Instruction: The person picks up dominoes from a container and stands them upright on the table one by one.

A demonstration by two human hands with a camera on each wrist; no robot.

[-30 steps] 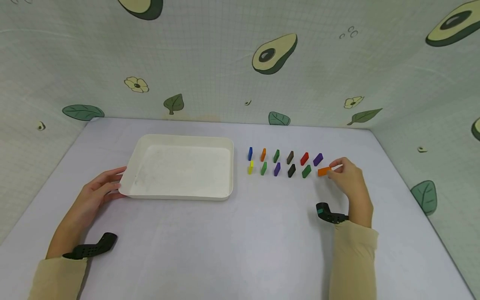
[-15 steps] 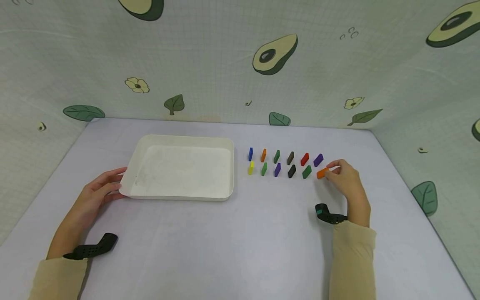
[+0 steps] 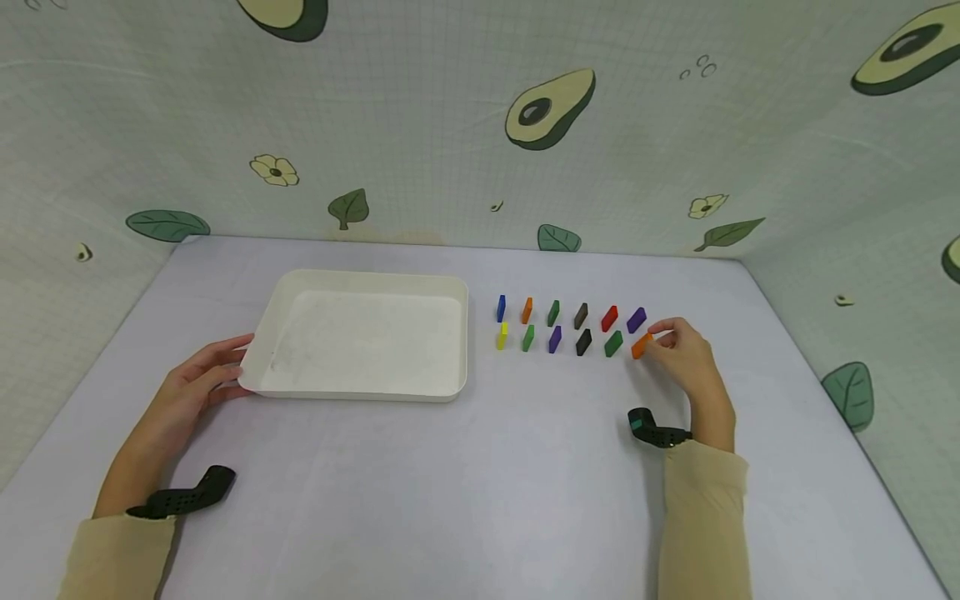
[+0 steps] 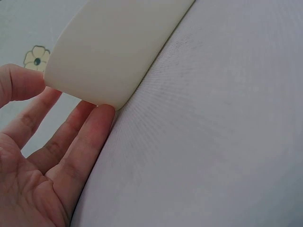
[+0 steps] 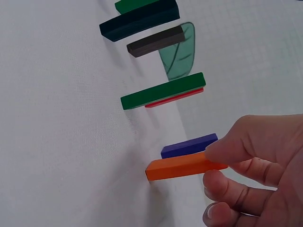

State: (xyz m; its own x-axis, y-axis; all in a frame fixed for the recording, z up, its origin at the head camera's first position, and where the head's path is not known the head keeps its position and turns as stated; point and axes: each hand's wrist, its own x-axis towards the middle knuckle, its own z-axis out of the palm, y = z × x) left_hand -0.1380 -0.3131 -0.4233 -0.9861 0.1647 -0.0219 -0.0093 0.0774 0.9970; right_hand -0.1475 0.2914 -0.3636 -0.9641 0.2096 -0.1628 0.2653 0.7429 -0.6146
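My right hand (image 3: 684, 358) pinches an orange domino block (image 3: 641, 346) by its upper end between thumb and fingers, at the right end of the front row. In the right wrist view this orange block stands upright, its lower end close to the table, with a purple block (image 5: 189, 145) just behind it. Dark green (image 3: 613, 343) and black (image 3: 583, 342) blocks stand to its left. On the left side, my left hand (image 3: 191, 385) rests with extended fingers against the left edge of a shallow white tray (image 3: 352, 396); its thumb meets the rim (image 4: 47, 78).
A back row of upright blocks runs from blue (image 3: 501, 308) to red (image 3: 609, 318) and purple. Yellow (image 3: 502, 336), light green (image 3: 528, 337) and violet (image 3: 555, 339) blocks stand in front. An avocado-patterned cloth (image 3: 420, 108) hangs behind the white table (image 3: 465, 500).
My right hand has shifted slightly left with the orange block, which has turned from lying slanted sideways toward the lean of its neighbours. My left hand and the tray stay put.
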